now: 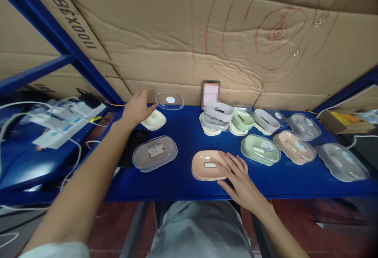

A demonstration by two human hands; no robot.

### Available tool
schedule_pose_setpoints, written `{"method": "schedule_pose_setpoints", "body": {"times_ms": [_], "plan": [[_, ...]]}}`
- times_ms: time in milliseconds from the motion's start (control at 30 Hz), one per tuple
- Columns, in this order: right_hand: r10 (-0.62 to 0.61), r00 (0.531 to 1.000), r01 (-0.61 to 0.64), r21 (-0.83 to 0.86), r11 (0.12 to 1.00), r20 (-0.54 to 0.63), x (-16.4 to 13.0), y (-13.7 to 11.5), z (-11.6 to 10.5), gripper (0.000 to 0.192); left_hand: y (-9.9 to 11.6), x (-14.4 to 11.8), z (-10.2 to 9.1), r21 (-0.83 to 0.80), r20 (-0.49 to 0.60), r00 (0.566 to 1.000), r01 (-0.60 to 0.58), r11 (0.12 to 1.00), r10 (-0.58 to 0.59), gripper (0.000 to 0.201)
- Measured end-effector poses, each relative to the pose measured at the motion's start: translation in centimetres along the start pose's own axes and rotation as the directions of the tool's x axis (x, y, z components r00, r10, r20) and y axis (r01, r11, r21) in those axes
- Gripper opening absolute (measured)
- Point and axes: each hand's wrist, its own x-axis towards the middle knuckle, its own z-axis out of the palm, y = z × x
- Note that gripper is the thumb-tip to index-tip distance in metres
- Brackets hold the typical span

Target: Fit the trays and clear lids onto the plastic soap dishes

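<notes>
Right now the biggest thing is the brown cardboard wall [177,33] at the back, with red pen lines on it. Below it lies the long blue metal shelf top [183,132].

Many oval plastic soap dishes sit on the blue top. A pile of white and grey dishes [217,118] stands at 12 o'clock from the middle. A green oval dish with a clear lid [260,149], a peach one with a lid [293,147] and a grey see-through one [341,161] run off toward 3 o'clock. A clear grey lidded dish [155,153] sits at 9 o'clock.

The right hand [239,177] lies flat and open at 5 o'clock. Its fingertips touch the right edge of the pink oval soap dish with no lid [206,165], which sits near the front edge. It is not gripping it.

The left hand [137,108] is stretched out to 10 o'clock, open, with the thumb by the cream oval dish [154,120]. I cannot tell if it touches. A loose clear plastic lid with a white round sticker [169,101] lies just behind, at 1 o'clock from that hand.

I think this is a reaching step, with nothing picked up yet. Lifting the thin lid would call for a soft pinch on its rim.
</notes>
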Motion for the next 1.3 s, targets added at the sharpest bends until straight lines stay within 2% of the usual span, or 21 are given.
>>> {"method": "schedule_pose_setpoints", "body": {"times_ms": [67,133,300,467,600,667,800,900,967,1067,1167,1200,1233,1300], "plan": [[0.031,0.999,-0.031,0.014,0.999,-0.014,0.0,0.0,0.0,0.063,0.3,2.0,0.4,0.032,0.017,1.000,0.000,1.000,0.000,0.063],[0.051,0.998,-0.050,0.026,0.998,-0.034,0.0,0.0,-0.1,0.063,1.0,2.8,1.1,0.058,0.039,0.999,-0.030,0.998,0.028,0.060],[0.063,0.997,-0.061,0.049,0.997,-0.040,0.1,0.0,-0.2,0.062,2.2,2.9,2.7,0.092,0.054,0.996,-0.069,0.993,0.065,0.042],[0.053,0.998,-0.051,0.063,0.997,-0.029,0.1,0.1,-0.1,0.061,2.7,2.5,2.9,0.039,0.111,0.989,-0.106,0.994,0.101,0.022],[0.056,0.998,-0.054,0.064,0.996,-0.029,0.0,0.2,0.2,0.062,3.5,1.3,2.4,-0.020,0.115,0.981,-0.157,0.987,0.158,0.033],[0.055,0.998,-0.053,0.065,0.996,-0.026,0.1,0.2,0.3,0.063,4.4,0.3,2.3,-0.035,0.129,0.975,-0.178,0.983,0.181,0.030],[0.063,0.998,-0.061,0.068,0.996,-0.016,0.2,0.2,0.2,0.061,7.0,-1.4,3.2,-0.059,0.225,0.949,-0.211,0.976,0.219,0.032],[0.065,0.998,-0.063,0.066,0.996,-0.016,0.2,0.1,-0.1,0.062,8.8,-2.1,3.6,-0.096,0.286,0.934,-0.195,0.976,0.215,0.020],[0.045,0.998,-0.042,0.078,0.996,-0.032,-0.1,0.2,-0.2,0.068,9.5,-2.7,3.1,-0.141,0.291,0.933,-0.175,0.974,0.210,0.014],[0.010,0.990,0.005,0.106,0.994,-0.140,-0.7,0.4,-0.1,0.074,9.9,-4.8,1.0,-0.254,0.256,0.939,-0.165,0.953,0.231,0.023],[-0.018,0.949,0.046,0.082,0.996,-0.315,-0.9,0.5,0.1,0.082,10.2,-8.2,-1.5,-0.476,0.240,0.908,-0.198,0.857,0.343,0.033],[-0.033,0.931,0.058,0.060,0.997,-0.362,-0.8,0.4,0.0,0.088,10.5,-9.5,-2.2,-0.671,0.229,0.888,-0.154,0.726,0.400,0.035],[-0.051,0.915,0.071,0.034,0.997,-0.400,-0.6,0.2,-0.1,0.095,10.8,-10.7,-2.7,-0.799,0.233,0.860,-0.097,0.593,0.454,0.038],[-0.096,0.896,0.099,-0.016,0.995,-0.433,-0.1,-0.1,-0.7,0.106,11.6,-12.8,-3.1,-0.917,0.238,0.821,0.013,0.398,0.520,0.040]]}}
